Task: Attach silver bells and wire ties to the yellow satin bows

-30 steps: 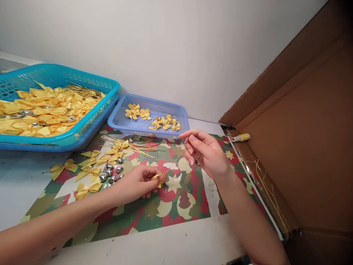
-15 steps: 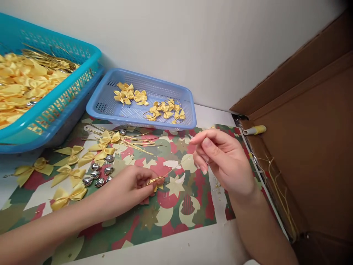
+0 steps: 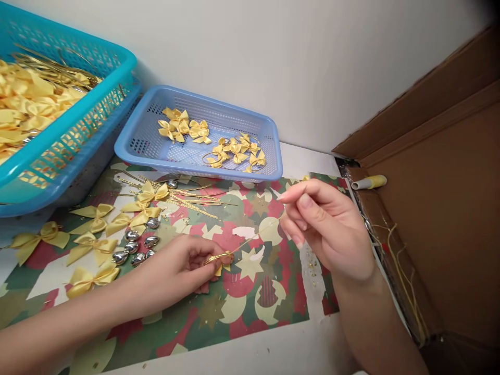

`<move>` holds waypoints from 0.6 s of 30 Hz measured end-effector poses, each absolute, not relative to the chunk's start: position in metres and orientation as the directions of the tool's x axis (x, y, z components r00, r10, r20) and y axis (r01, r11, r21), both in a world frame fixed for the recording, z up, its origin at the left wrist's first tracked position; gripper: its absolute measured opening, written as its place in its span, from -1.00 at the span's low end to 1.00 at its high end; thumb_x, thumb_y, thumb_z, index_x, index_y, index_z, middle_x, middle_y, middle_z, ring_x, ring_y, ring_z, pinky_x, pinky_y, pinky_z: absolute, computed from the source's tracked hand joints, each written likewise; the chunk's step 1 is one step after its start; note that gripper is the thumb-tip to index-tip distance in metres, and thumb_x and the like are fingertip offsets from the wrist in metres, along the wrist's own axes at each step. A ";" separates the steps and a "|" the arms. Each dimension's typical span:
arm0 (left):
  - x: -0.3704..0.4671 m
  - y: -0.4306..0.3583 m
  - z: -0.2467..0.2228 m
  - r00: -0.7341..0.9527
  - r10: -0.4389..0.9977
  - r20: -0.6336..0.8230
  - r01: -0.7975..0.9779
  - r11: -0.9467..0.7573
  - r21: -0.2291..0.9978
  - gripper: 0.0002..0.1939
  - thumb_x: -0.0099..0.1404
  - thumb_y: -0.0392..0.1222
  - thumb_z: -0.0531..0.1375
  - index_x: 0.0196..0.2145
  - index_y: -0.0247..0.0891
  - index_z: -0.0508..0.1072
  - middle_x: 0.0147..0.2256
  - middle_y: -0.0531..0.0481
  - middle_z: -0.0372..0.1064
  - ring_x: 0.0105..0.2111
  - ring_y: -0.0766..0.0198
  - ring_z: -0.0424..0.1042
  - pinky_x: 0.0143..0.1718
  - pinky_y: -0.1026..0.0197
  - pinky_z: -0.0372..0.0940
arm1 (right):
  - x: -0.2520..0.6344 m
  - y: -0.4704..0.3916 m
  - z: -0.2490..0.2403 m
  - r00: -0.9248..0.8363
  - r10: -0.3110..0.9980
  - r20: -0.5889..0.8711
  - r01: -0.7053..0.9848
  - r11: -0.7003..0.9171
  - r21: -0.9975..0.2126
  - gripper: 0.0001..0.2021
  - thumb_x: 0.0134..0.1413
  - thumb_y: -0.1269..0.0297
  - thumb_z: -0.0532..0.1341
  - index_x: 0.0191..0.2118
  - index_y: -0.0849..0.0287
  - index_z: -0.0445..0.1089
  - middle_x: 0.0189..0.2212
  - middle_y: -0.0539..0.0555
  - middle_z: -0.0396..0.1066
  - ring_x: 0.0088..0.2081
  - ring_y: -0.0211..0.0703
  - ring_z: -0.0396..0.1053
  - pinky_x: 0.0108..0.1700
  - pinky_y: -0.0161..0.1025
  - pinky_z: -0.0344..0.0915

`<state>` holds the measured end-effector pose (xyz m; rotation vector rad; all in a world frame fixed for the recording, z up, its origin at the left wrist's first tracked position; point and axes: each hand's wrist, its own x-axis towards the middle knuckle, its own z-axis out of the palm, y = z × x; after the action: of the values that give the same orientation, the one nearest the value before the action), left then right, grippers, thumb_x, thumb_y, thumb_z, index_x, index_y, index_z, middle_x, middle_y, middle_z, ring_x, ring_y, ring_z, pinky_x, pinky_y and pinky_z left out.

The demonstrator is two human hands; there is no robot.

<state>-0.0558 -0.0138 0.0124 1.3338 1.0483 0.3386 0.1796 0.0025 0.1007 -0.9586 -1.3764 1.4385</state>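
Observation:
My left hand (image 3: 191, 268) rests low over the patterned sheet (image 3: 219, 312), its fingers closed round a yellow bow with gold wire (image 3: 219, 258). A thin thread (image 3: 250, 239) runs from that bow up toward my right hand (image 3: 328, 226), which is raised at the right with thumb and index finger pinched on the thread. The thread's end between those fingers is too fine to make out. Left of my left hand lie several loose yellow bows (image 3: 91, 247) and several silver bells (image 3: 132, 248). Behind them is a pile of gold cords (image 3: 195, 200).
A blue basket (image 3: 199, 169) holding several bows stands at the back. A turquoise basket (image 3: 91, 112) heaped with bows and gold cords is at the far left. Brown cardboard (image 3: 437, 172) rises on the right, with a yellow and grey tube (image 3: 369, 182) beside it.
The view has shifted slightly. My right hand has drawn a little farther right, away from my left hand. The left hand keeps its hold on the bow.

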 end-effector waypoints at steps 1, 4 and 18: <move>-0.056 -0.014 0.013 0.558 0.712 -0.426 0.349 0.264 0.899 -0.73 0.25 0.01 0.21 -0.27 -0.19 0.61 -0.51 0.03 0.41 -0.56 0.27 0.38 -0.57 0.30 0.33 | 0.181 0.004 0.100 -0.305 0.951 0.041 -0.088 0.015 -0.996 -0.81 0.34 0.25 0.15 -0.21 0.01 0.53 -0.48 -0.06 0.26 -0.59 -0.35 0.18 -0.46 -0.24 0.26; -0.059 -0.013 0.013 0.602 0.689 -0.404 0.326 0.250 0.912 -0.70 0.29 0.01 0.18 -0.13 -0.15 0.57 -0.44 0.02 0.42 -0.52 0.26 0.37 -0.53 0.29 0.34 | 0.183 0.007 0.097 -0.299 0.954 0.012 -0.024 0.005 -1.000 -0.86 0.29 0.25 0.20 -0.23 0.03 0.52 -0.53 -0.08 0.20 -0.57 -0.33 0.14 -0.48 -0.27 0.21; -0.064 -0.026 0.002 0.440 0.879 0.183 0.415 -0.380 0.826 -0.88 0.26 -0.18 0.15 -0.22 -0.11 0.42 -0.44 0.04 0.47 -0.58 0.32 0.34 -0.49 0.27 0.33 | 0.191 0.010 0.101 -0.218 0.975 -0.051 0.177 -0.012 -0.984 -0.98 0.19 0.30 0.24 -0.25 0.05 0.42 -0.56 -0.10 -0.02 -0.55 -0.29 -0.05 -0.54 -0.31 0.00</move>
<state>-0.0642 -0.0256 0.0019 1.9740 1.0864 0.8217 0.1909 0.0102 0.1014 -1.2495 -1.4930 1.3102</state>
